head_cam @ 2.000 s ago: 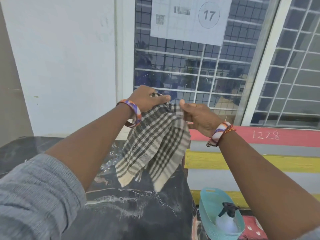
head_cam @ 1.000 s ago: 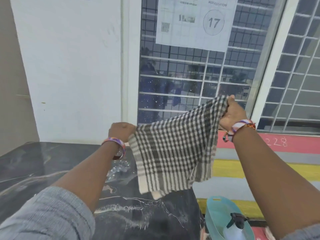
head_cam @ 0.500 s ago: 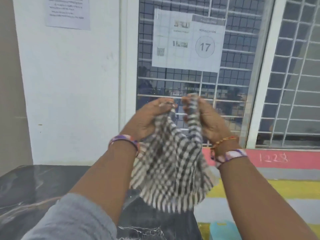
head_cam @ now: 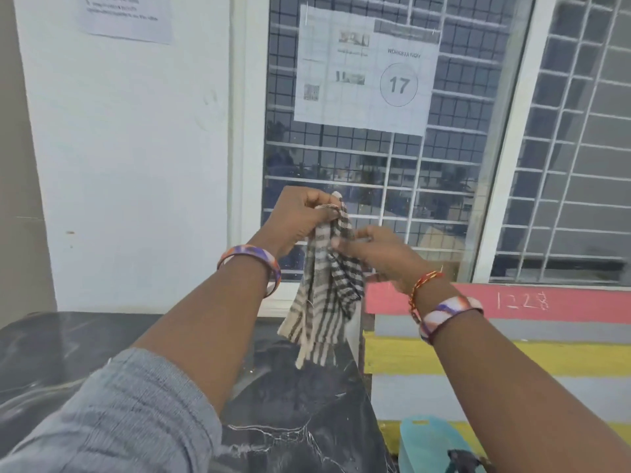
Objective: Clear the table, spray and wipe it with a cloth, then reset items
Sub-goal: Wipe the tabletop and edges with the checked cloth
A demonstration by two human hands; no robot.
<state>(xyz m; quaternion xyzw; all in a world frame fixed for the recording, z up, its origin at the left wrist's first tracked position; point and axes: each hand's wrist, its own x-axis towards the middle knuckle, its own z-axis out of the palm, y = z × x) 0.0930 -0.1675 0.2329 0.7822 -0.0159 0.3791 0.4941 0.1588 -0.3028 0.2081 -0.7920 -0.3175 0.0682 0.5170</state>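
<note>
The right hand [head_cam: 379, 254] is dropping lower than half a second ago, pinching the checked cloth [head_cam: 327, 288] mid-length, while the left hand [head_cam: 300, 216] is gripping its top, dangling it above the black marble table [head_cam: 68, 349].

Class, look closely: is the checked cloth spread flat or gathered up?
Gathered: the checked cloth hangs bunched, gripped by the left hand and right hand.

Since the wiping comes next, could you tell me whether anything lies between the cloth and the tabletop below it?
Nothing visible does. The checked cloth, pinched by the left hand and the right hand, hangs in open air above the dark table, and the surface directly beneath shows only wet streaks.
</note>
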